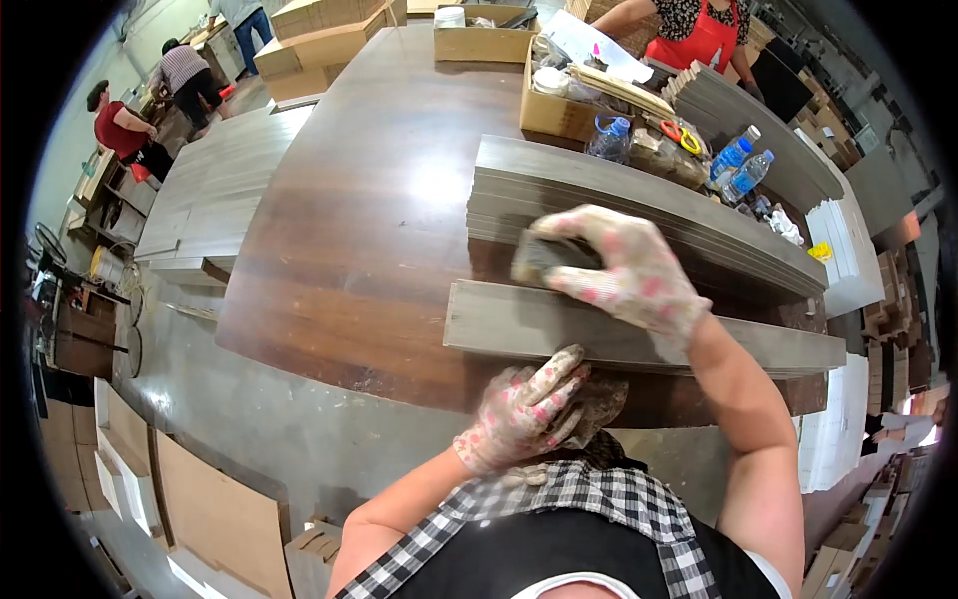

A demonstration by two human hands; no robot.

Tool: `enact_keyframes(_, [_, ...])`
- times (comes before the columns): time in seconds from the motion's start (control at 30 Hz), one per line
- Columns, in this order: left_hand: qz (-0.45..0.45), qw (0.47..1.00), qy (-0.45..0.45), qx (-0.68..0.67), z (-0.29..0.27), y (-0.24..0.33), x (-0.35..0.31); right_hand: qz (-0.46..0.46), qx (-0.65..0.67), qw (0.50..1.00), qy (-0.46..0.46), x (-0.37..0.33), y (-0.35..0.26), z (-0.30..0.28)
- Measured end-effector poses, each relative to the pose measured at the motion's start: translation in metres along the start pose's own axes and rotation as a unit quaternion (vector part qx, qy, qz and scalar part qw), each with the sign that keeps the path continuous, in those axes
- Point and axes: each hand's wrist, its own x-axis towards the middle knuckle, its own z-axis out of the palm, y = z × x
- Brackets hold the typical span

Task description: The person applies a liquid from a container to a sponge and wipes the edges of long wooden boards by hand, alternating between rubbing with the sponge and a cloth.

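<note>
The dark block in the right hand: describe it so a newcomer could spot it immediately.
Find the big glossy brown table in mid-view. Near its closer edge lies a long grey board, and at that board's far side the gloved right hand grips the dark block. Unlike the board and the grey stack behind, it is short and stubby.

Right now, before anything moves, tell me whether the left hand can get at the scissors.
Probably not straight across: the left hand is on the near side, and the right hand and plank stack lie between it and the scissors.
</note>
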Motion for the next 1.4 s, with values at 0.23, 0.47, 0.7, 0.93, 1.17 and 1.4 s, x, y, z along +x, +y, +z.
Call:
enact_keyframes(0.23, [0.009, 1.0, 0.015, 0.001, 0.01, -0.001, -0.001, -0.017, 0.024, 0.999, -0.04, 0.014, 0.002, 0.018])
enact_keyframes(0.47, [0.015, 0.999, 0.034, -0.006, 0.003, 0.001, 0.0, 0.158, -0.038, 0.985, -0.048, -0.106, 0.049, -0.083])
enact_keyframes(0.7, [0.061, 0.995, 0.065, -0.044, 0.014, -0.002, -0.001, 0.171, -0.123, 0.977, 0.038, -0.117, 0.051, -0.09])
enact_keyframes(0.93, [0.116, 0.989, 0.025, -0.084, 0.024, 0.012, 0.015, 0.007, -0.106, 0.994, 0.014, -0.071, 0.042, -0.037])
enact_keyframes(1.17, [0.088, 0.99, 0.009, -0.114, 0.022, 0.01, 0.007, 0.142, -0.084, 0.986, 0.018, -0.108, 0.05, -0.077])
enact_keyframes(1.4, [0.154, 0.982, -0.054, -0.097, 0.028, 0.019, 0.02, -0.034, -0.015, 0.999, 0.004, -0.019, 0.014, 0.006])
